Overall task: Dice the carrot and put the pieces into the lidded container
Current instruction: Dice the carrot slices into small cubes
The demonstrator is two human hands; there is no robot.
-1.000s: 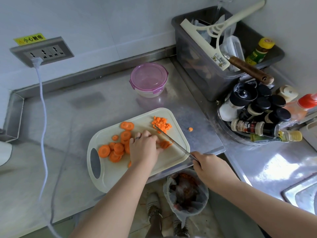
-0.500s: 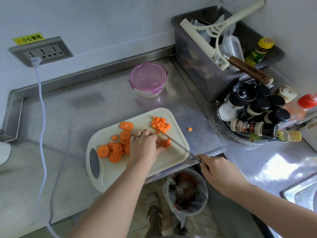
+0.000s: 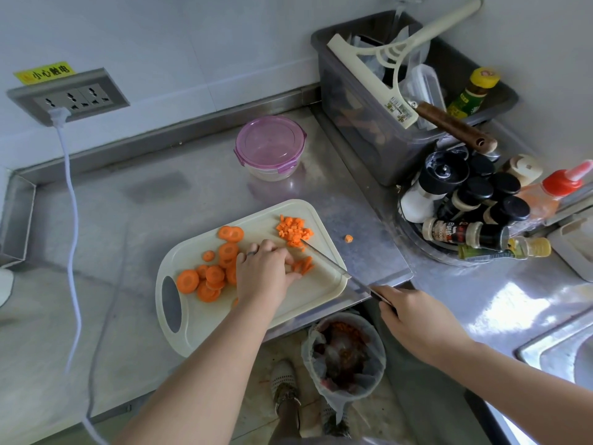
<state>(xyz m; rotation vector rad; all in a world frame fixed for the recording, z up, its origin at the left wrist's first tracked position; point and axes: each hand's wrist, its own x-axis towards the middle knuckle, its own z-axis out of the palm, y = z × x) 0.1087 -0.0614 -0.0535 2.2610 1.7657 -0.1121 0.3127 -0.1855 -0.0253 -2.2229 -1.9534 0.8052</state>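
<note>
My left hand (image 3: 264, 273) pinches the carrot strips (image 3: 305, 264) down with curled fingers. They lie just at its 3 o'clock on the board (image 3: 224, 319), long axis 1 to 7. My right hand (image 3: 414, 316) grips the knife (image 3: 330, 264), blade just beyond them, crossing that axis. The closed container (image 3: 269, 146) sits well off at 12.

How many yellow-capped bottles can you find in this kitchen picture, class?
2. The standing bottle is in the grey bin by the wall; the lying bottle rests at the front of the spice rack. Others may hide among the black-capped bottles.
</note>
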